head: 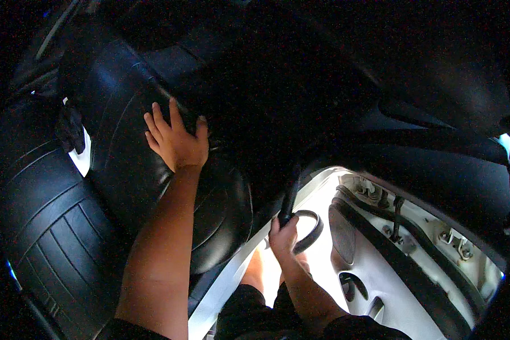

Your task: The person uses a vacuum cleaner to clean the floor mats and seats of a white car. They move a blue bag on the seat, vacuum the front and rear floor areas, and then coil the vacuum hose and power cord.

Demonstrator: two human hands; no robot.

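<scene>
My left hand (176, 142) is spread out flat over a black leather-like car seat (123, 144), palm down, with nothing held. It appears to rest on the seat near a seam. My right hand (284, 238) is closed around a black tube (290, 199), low by the open doorway. From below that grip a dark hose-like loop (316, 229) curves out to the right. The tube's far end vanishes into the dark footwell, so its tip cannot be made out.
A black seat backrest (63, 221) with stitched ribs fills the left. On the right stands the open car door (378, 272), with a speaker grille (343, 231), a pale panel and black rubber seals. The white door sill (229, 280) runs below the seat. Deep shadow covers the upper middle.
</scene>
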